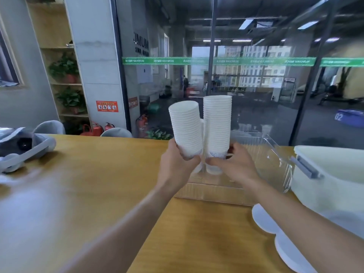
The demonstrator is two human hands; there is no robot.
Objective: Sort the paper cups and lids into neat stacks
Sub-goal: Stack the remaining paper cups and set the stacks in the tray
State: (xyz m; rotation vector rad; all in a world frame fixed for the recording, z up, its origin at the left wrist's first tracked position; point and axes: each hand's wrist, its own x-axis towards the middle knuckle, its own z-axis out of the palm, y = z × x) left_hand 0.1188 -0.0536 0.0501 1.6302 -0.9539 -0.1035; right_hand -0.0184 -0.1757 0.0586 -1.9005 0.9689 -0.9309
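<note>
**Two cup stacks up, one in each hand**

Left hand (177,164) grips the base of a tall stack of white paper cups (186,128), tilted leftward, rims up. Right hand (234,164) curls round the foot of a second, upright stack of white paper cups (217,127), the bottom cup showing a blue print. The two stacks are side by side above a clear plastic bin (275,164) on the wooden counter (98,184). Flat white round lids (264,219) lie at the counter's right, beside a cream lidded box (334,174).
</note>
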